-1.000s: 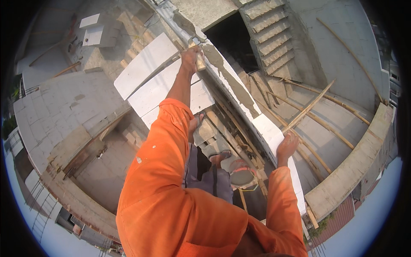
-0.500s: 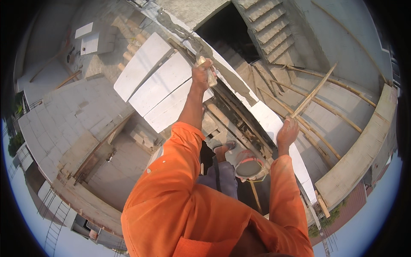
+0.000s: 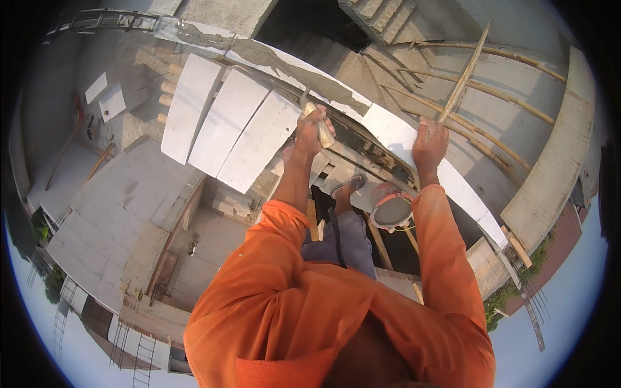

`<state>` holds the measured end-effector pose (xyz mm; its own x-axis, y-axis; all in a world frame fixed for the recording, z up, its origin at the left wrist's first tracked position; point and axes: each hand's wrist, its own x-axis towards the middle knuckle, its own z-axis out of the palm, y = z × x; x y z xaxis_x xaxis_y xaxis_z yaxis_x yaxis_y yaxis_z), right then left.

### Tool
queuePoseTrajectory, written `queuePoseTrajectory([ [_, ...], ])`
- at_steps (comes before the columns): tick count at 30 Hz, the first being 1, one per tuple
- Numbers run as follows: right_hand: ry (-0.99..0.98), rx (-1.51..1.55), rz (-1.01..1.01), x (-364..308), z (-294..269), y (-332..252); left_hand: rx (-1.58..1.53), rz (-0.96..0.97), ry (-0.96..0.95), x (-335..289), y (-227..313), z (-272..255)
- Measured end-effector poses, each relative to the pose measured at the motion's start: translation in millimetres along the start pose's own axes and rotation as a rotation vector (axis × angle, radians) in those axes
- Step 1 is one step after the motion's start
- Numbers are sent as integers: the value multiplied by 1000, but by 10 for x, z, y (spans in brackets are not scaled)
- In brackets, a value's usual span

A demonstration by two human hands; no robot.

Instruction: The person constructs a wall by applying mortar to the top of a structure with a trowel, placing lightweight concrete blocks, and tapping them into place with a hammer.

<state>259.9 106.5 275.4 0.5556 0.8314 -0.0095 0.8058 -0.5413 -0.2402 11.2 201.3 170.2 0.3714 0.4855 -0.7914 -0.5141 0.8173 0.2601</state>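
A steel trowel with a pale wooden handle (image 3: 318, 123) is sitting inside the closed fingers of the left hand (image 3: 309, 132), its blade reaching beyond the fingertips onto the grey mortar strip (image 3: 291, 64). The right hand (image 3: 430, 139) is pressing spread fingers on the white block wall top (image 3: 394, 132).

The person wears a bright orange long-sleeved top, loose and creased, with the cuffs ending at the wrists. The left hand (image 3: 312, 131) and right hand (image 3: 430, 142) are bare, with no gloves. Below the top are grey-blue trousers with a dark strap or seam running down one leg, and an open sandal shows on one foot.
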Motion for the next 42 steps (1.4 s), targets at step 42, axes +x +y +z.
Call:
queuePoseTrajectory([
  [42, -407, 773, 785, -5402, 648, 1743, 2960, -200, -928, -395, -5374, -764],
])
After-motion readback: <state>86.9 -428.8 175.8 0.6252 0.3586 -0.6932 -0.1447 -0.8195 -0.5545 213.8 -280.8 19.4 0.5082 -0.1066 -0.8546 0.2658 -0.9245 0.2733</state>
